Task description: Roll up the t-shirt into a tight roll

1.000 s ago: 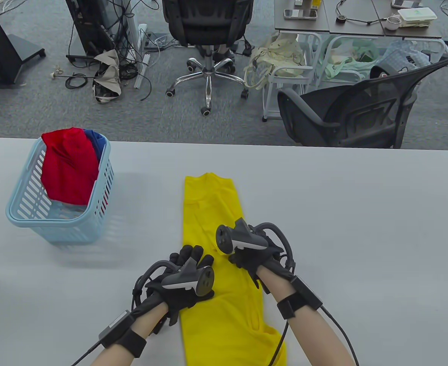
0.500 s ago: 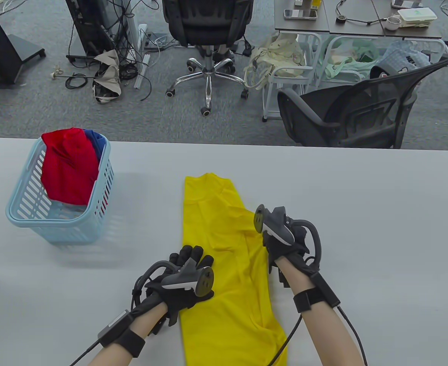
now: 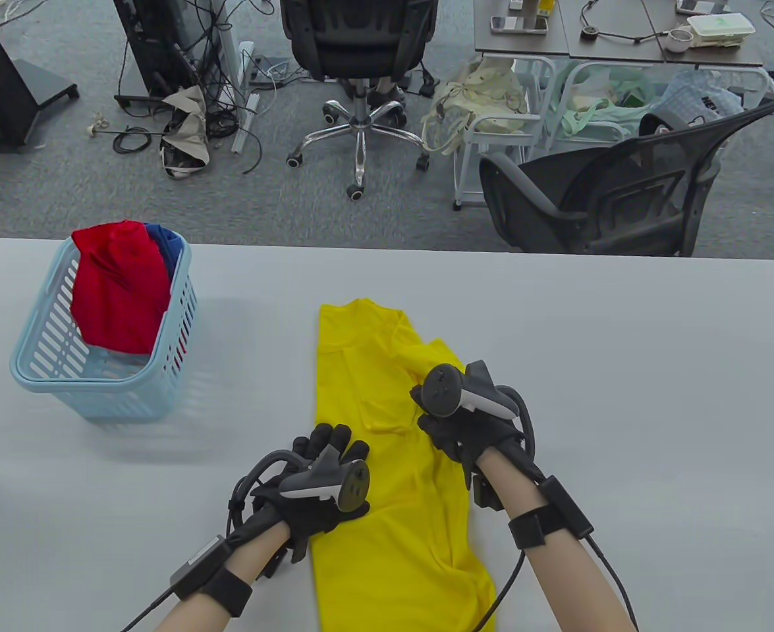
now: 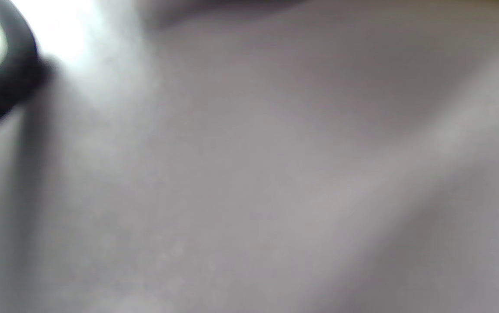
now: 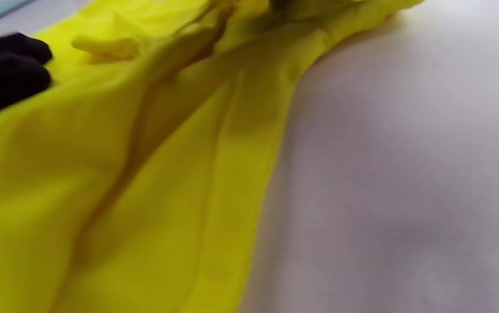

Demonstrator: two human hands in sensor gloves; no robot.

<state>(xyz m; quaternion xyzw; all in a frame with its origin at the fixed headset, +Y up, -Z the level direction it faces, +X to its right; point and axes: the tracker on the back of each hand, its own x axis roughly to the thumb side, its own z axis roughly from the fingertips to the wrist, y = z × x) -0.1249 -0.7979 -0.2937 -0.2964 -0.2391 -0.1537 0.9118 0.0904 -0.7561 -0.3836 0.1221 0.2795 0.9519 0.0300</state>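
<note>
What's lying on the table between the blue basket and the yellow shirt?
Nothing: in the table view, the stretch of grey table between the blue basket and the yellow t-shirt is bare.

Tabletop (image 3: 624, 395): bare grey surface across the whole right half and along the far edge, open to a hand. Blue basket (image 3: 44, 385), far left, holding red and blue cloth; bare strip between it and the yellow t-shirt (image 3: 387, 540). T-shirt occupies the centre, running to the near edge, with both hands on it.
</note>
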